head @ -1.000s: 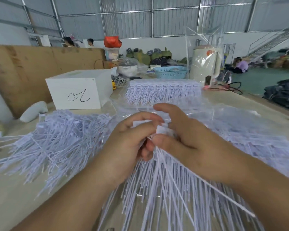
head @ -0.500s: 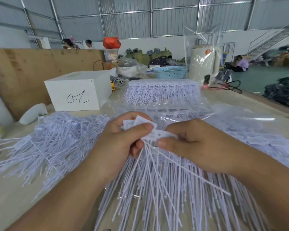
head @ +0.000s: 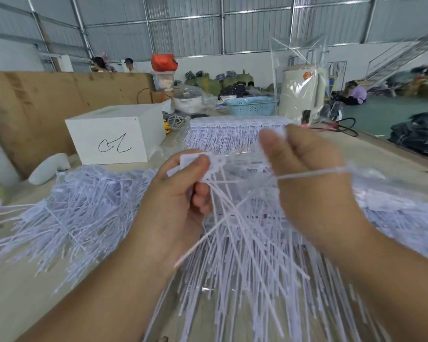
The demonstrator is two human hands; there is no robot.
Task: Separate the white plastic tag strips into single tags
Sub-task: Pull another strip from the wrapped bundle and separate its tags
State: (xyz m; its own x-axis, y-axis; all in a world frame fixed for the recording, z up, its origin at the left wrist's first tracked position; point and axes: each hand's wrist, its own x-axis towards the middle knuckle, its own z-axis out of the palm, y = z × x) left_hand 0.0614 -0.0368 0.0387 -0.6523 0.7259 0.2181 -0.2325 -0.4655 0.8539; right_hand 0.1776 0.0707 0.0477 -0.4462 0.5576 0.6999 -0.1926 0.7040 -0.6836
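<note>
My left hand pinches the flat heads of a white tag strip between thumb and fingers, and its thin tails fan downward. My right hand is raised to the right and grips a single tag, whose tail stretches sideways across the hand, blurred. A loose pile of single tags lies on the table to the left. Unseparated strips lie in clear plastic beyond my hands, and more tags spread out at the right.
A white box with a scribble stands at the back left before a brown board. A blue basket, a pot and a wrapped white appliance stand at the table's far end. People sit in the background.
My right hand has pulled up and to the right, away from my left hand, tearing one tag off the strip. My left hand keeps hold of the strip's heads.
</note>
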